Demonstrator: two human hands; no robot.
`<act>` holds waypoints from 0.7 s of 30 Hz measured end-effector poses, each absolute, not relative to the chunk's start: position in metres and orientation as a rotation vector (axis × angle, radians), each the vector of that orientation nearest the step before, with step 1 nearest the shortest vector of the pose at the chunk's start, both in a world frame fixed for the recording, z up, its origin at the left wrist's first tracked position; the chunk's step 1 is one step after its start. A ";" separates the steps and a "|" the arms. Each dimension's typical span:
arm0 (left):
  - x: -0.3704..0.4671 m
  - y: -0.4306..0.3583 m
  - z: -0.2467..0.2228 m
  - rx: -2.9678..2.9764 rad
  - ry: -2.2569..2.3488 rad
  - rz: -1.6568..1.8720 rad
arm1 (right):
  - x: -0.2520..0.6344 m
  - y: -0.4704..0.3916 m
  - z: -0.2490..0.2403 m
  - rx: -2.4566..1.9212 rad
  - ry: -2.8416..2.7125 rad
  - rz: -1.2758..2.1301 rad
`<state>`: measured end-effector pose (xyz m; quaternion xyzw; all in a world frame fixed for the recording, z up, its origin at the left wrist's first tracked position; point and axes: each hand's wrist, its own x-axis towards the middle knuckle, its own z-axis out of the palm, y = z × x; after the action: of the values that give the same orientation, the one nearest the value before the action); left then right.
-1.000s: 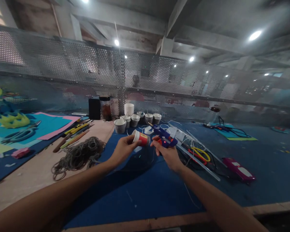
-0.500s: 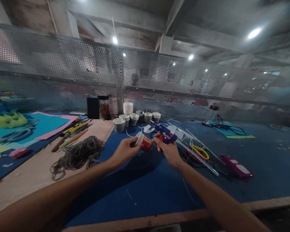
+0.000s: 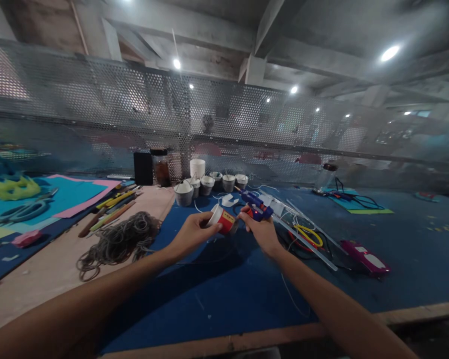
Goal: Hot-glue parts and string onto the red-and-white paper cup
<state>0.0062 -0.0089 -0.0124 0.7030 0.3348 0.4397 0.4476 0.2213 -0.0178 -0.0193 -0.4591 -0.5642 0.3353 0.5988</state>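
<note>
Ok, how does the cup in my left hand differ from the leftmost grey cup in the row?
Colour: the held cup shows a red wall with a yellow patch; the leftmost grey cup shows a grey wall.
Pose: the held cup is tilted; the leftmost grey cup stands upright.
Support: the left hand grips the held cup; nothing grips the leftmost grey cup.
Both have white rims.

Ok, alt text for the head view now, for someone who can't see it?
The left hand holds a tilted red-banded cup beside a blue glue gun in the right hand, over a blue work surface. Small grey-and-white cups stand behind; tangled cord lies to the left.
</note>
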 end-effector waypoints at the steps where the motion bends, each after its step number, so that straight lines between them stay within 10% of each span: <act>1: 0.006 -0.008 -0.013 1.743 0.824 1.085 | 0.221 -0.018 -0.019 -1.066 -1.310 0.773; 21: 0.001 0.001 -0.001 1.546 0.868 1.205 | 0.221 -0.026 -0.014 -1.169 -1.392 0.576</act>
<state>0.0014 0.0014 -0.0007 0.6333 0.3554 0.4935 0.4786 0.2208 -0.0259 -0.0144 -0.4999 -0.5953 0.2463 0.5788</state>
